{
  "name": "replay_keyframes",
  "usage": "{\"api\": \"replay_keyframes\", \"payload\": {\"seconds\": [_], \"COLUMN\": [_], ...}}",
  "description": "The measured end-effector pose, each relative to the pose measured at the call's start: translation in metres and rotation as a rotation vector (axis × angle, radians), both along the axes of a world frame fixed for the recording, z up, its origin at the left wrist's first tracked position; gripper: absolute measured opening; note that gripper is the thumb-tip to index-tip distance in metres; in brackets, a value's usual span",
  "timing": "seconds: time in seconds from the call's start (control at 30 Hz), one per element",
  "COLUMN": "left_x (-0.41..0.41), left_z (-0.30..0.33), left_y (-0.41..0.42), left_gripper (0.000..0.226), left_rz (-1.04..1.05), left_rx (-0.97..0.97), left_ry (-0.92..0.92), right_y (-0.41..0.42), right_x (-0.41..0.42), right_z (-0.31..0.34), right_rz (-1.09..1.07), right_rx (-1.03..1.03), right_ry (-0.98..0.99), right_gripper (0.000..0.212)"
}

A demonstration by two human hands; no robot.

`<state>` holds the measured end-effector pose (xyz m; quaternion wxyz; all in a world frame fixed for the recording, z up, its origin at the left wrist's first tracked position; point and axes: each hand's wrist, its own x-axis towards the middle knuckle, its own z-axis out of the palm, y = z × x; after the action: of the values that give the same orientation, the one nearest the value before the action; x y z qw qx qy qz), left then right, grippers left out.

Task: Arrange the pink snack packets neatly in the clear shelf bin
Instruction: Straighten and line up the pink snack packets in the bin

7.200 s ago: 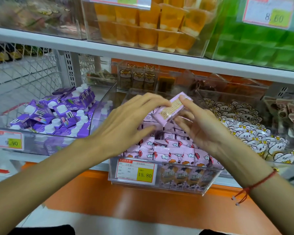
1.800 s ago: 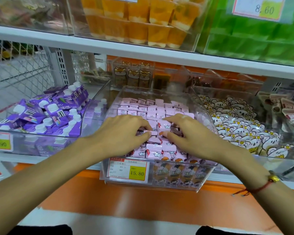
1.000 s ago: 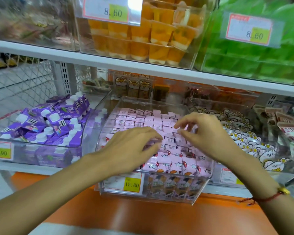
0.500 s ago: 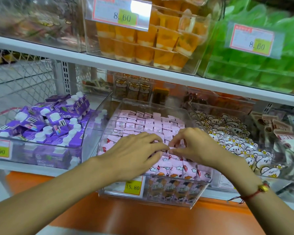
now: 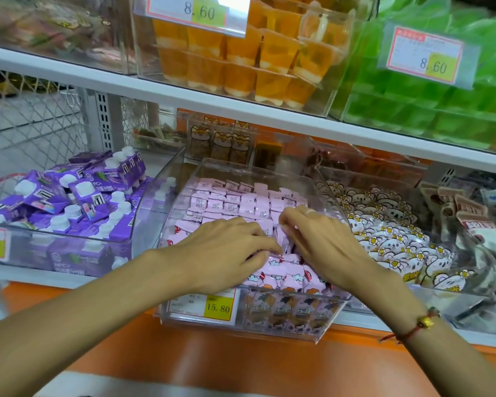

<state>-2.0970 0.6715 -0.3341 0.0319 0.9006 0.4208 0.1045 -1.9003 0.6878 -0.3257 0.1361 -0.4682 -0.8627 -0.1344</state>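
Note:
Pink snack packets [image 5: 229, 202] fill the clear shelf bin [image 5: 241, 165]; the back rows stand in tidy lines, while those at the front lie looser. Both hands are inside the bin near its front. My left hand [image 5: 224, 253] lies palm down on the front packets with its fingers stretched to the right and touching them. My right hand [image 5: 321, 247] has its fingers curled down and pinches an upright pink packet [image 5: 284, 242] between the two hands. The hands hide the packets beneath them.
A price label [image 5: 218, 307] reading 15.80 is on the bin's front wall. A bin of purple cartons [image 5: 69, 196] stands to the left and a bin of cartoon-printed packets [image 5: 384, 242] to the right. Orange cups [image 5: 255, 58] and green cups [image 5: 427, 96] sit on the shelf above.
The packet held up earlier is back in the bin. Within the last second my right hand dropped from above the rows and both hands drew together at the front.

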Motion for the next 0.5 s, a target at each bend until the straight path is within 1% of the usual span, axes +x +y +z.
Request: {"api": "replay_keyframes", "payload": {"seconds": [0.07,0.2,0.3,0.4,0.43,0.47,0.5], "left_x": [0.0,-0.002,-0.004,-0.005,-0.005,-0.004,-0.003], "left_z": [-0.001,-0.004,-0.006,-0.005,-0.005,-0.004,-0.002], "left_y": [0.001,0.002,0.003,0.003,0.004,0.004,0.003], "left_gripper": [0.036,0.036,0.035,0.031,0.028,0.024,0.02], "left_rz": [-0.002,-0.007,-0.017,-0.032,-0.026,0.004,0.058], "left_rx": [-0.011,-0.017,-0.029,-0.073,-0.095,-0.122,-0.157], "left_ry": [-0.016,-0.036,-0.094,-0.16,-0.225,-0.35,-0.526], "right_y": [0.001,0.002,-0.001,-0.003,-0.004,-0.005,-0.006], "right_x": [0.001,0.003,0.005,0.008,0.009,0.01,0.011], "right_z": [0.002,0.007,0.011,0.024,0.028,0.031,0.032], "right_rz": [0.007,0.01,0.02,-0.013,-0.029,-0.049,-0.07], "right_rx": [0.016,0.085,0.187,0.358,0.388,0.383,0.345], "right_ry": [0.04,0.227,0.473,0.742,0.829,0.915,0.993], "right_gripper": [0.023,0.021,0.015,0.01,0.009,0.009,0.009]}}
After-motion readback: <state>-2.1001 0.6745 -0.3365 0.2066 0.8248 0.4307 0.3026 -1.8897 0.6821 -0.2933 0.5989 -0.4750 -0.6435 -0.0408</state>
